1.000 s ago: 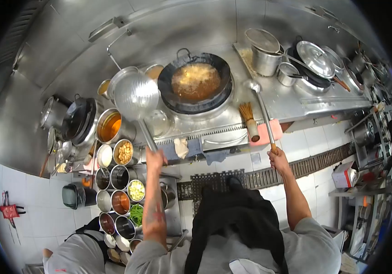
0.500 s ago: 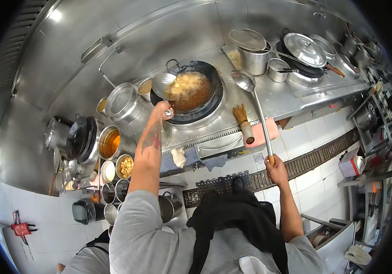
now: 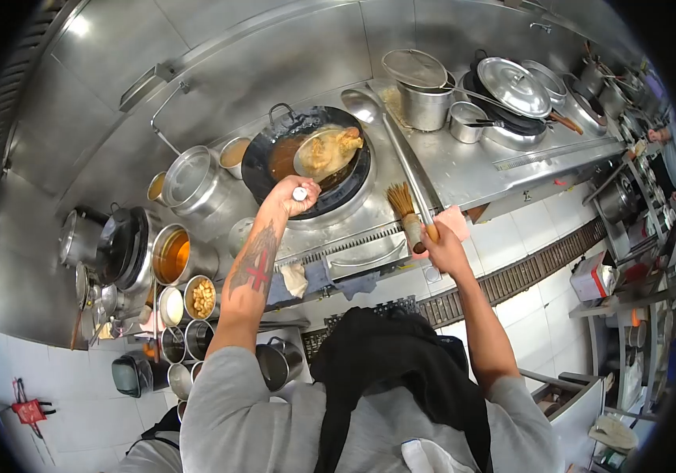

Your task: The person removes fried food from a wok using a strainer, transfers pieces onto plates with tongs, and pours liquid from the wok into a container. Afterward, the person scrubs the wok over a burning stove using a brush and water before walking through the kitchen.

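Observation:
My left hand is closed around the handle of a skimmer over the black wok. Golden fried food is heaped in the skimmer, toward the wok's right side. Brown oil shows at the left of the wok. In my right hand is the wooden grip of a long metal ladle. The ladle's bowl is up beyond the wok's right edge, held apart from the food. A bamboo brush lies just left of my right hand, near a pink cloth.
Left of the wok stand a lidded pot, a pot of orange liquid and a bowl of yellowish chunks. A steel pot and a saucepan stand to the right. Another person's grey clothing shows bottom left.
The skimmer has moved from the wok's left side to its right and now carries the fried food. My right hand has brought the ladle up and left, closer to the wok.

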